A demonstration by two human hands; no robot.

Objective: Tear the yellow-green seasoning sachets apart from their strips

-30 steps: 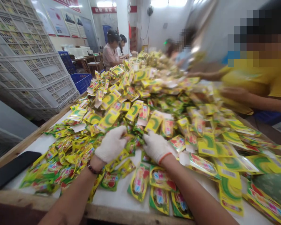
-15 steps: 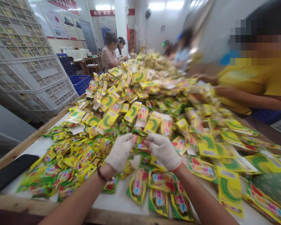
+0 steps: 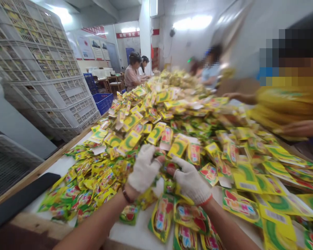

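Observation:
Both my hands wear white knit gloves and meet at the near edge of a huge pile of yellow-green packets [image 3: 156, 114] heaped on a white table [image 3: 141, 232]. My left hand [image 3: 144, 170] is closed, fingers curled round small packets. My right hand [image 3: 191, 180] pinches a small green-red packet [image 3: 169, 166] held between the two hands. Larger printed packets [image 3: 161, 215] lie flat under my wrists.
White plastic crates [image 3: 41, 80] are stacked at the left, with a blue crate [image 3: 103, 100] behind. A black flat object [image 3: 18, 201] lies on the table's wooden edge. A person in yellow [image 3: 292, 104] works at the right; others sit farther back.
Both hands have lifted slightly off the pile and come together on a small packet. The camera has tilted up and shifted a little.

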